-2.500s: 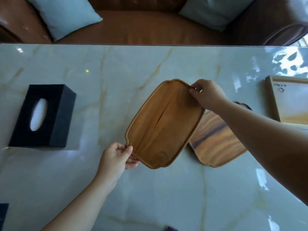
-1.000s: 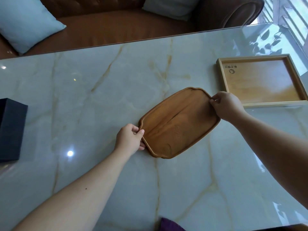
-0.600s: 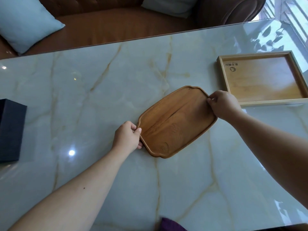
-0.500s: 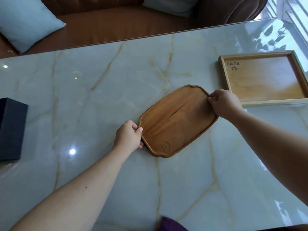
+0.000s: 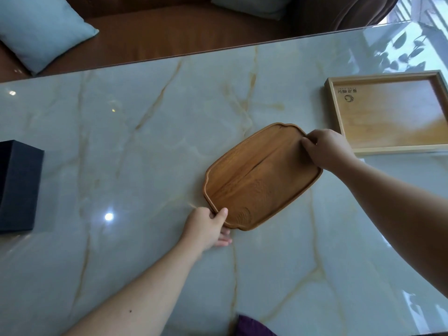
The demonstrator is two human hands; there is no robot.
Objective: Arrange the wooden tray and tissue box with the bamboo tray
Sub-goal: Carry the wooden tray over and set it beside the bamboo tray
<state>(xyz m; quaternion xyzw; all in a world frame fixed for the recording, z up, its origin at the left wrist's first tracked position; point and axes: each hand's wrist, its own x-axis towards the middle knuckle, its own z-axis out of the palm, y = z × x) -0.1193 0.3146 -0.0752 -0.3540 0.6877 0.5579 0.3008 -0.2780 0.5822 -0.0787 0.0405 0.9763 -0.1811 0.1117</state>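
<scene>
Both hands are now lowering the wooden tray [image 5: 261, 178] flat onto the desk [image 5: 145, 141] middle, left grip [image 5: 206, 226] and right grip [image 5: 324, 149] still pinching opposite rims; bamboo tray [image 5: 344, 122] is waiting just beside.

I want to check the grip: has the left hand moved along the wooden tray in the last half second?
Yes. The left hand slid along the rim of the wooden tray toward its near corner, closer to the yellow vein in the table.

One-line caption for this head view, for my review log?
Both hands, left and right, grip opposite ends of the wooden tray on the marble table, bamboo tray beyond.
</scene>
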